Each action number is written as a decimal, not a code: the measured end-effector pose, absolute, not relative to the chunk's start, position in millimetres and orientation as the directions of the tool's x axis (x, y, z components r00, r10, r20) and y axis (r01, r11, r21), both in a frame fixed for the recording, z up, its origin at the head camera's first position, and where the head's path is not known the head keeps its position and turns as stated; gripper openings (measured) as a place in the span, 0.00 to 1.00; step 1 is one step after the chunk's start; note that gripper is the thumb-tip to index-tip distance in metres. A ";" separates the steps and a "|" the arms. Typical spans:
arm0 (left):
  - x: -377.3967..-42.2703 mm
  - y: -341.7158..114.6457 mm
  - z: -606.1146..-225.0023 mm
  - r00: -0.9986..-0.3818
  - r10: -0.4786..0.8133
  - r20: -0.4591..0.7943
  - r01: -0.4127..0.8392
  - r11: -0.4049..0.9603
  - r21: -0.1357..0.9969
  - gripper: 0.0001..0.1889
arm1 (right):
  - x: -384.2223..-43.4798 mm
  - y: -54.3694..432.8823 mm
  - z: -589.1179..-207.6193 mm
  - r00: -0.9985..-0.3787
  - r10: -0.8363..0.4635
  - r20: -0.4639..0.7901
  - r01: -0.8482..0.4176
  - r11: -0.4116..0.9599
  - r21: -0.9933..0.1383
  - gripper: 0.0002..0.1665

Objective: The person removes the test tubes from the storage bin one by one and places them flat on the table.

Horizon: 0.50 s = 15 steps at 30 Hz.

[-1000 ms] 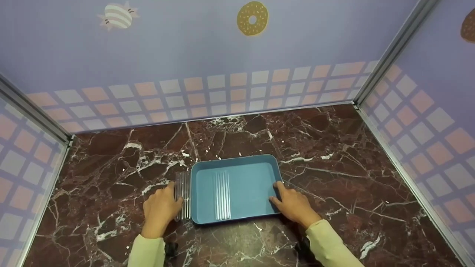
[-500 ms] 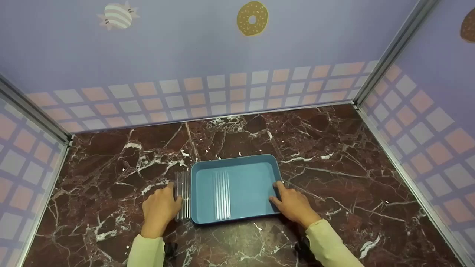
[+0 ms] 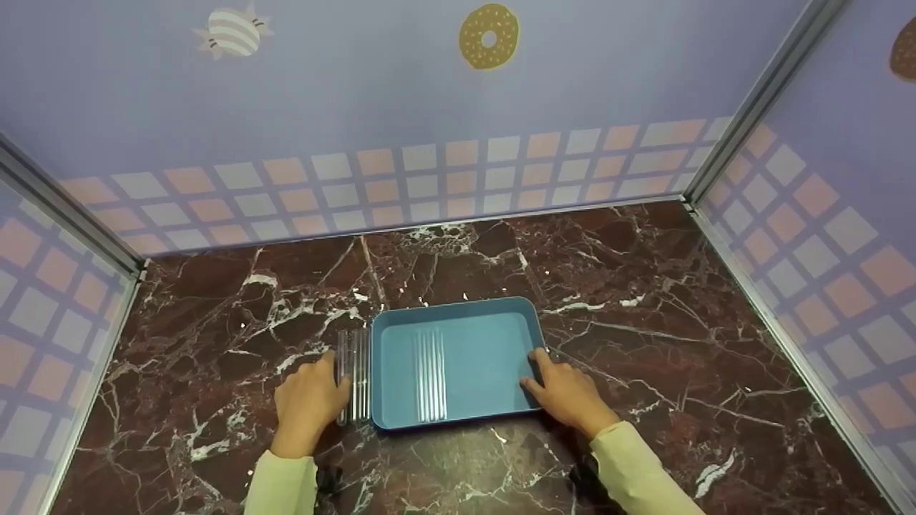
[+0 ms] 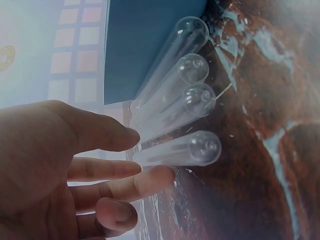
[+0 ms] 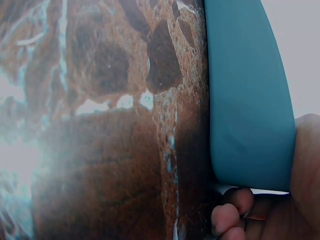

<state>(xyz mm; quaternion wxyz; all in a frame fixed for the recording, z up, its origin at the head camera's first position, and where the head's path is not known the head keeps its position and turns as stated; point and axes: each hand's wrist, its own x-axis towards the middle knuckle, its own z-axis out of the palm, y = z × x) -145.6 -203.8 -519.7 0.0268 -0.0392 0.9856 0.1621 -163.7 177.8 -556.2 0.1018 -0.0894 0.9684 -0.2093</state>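
Observation:
A blue rectangular tray lies on the marbled surface in the head view. Several clear test tubes lie side by side in its left half. More clear tubes lie on the surface along the tray's left side; their rounded ends show in the left wrist view. My left hand is beside the outermost tube, thumb and fingers spread apart around its line; firm contact cannot be seen. My right hand grips the tray's right side, with curled fingertips below the tray wall in the right wrist view.
The dark red marbled surface runs around the tray. A lilac back wall with printed squares and sweets closes off the far side. Similar panels stand left and right, with grey metal corner posts.

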 end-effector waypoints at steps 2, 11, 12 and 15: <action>-145.2 -204.0 -519.3 -0.996 -0.070 -0.062 -0.086 0.944 0.319 0.26 | -163.8 177.9 -556.6 -0.963 -0.217 -0.157 -0.133 0.897 -0.422 0.24; -143.1 -204.2 -517.2 -0.996 -0.072 -0.054 -0.085 0.944 0.320 0.26 | -163.6 178.2 -557.4 -0.963 -0.224 -0.147 -0.144 0.894 -0.424 0.23; -142.7 -204.0 -516.7 -0.996 -0.073 -0.051 -0.085 0.944 0.319 0.26 | -163.6 178.4 -557.4 -0.963 -0.226 -0.148 -0.144 0.893 -0.426 0.23; -141.2 -203.3 -515.0 -0.996 -0.075 -0.041 -0.084 0.944 0.319 0.25 | -163.3 179.0 -557.3 -0.961 -0.230 -0.153 -0.145 0.890 -0.433 0.24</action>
